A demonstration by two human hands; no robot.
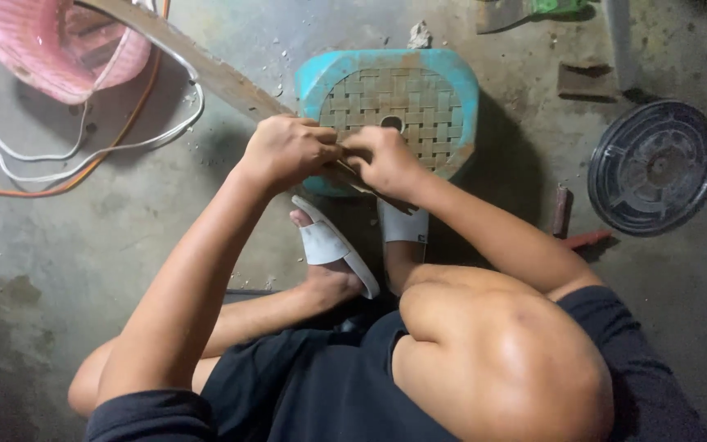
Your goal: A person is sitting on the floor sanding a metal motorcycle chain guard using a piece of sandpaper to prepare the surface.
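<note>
Stick: a long brown wooden strip (206, 69) lay slanted across the near edge of the blue stool (390, 106)
Left hand (288, 151): fingers curled tight on the strip
Right hand (386, 160): fingers pinched on the strip's end; touching the left hand
Room: bare grey floor (59, 245) around; pink basket (59, 41) far left; round black lid (655, 168) right

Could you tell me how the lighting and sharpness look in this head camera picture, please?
Head view: dim, soft light; the teal stool casts a shadow to its right on the concrete floor; a mild sheen shows on the knee; the left hand and right hand look slightly soft, the corners darker.
</note>
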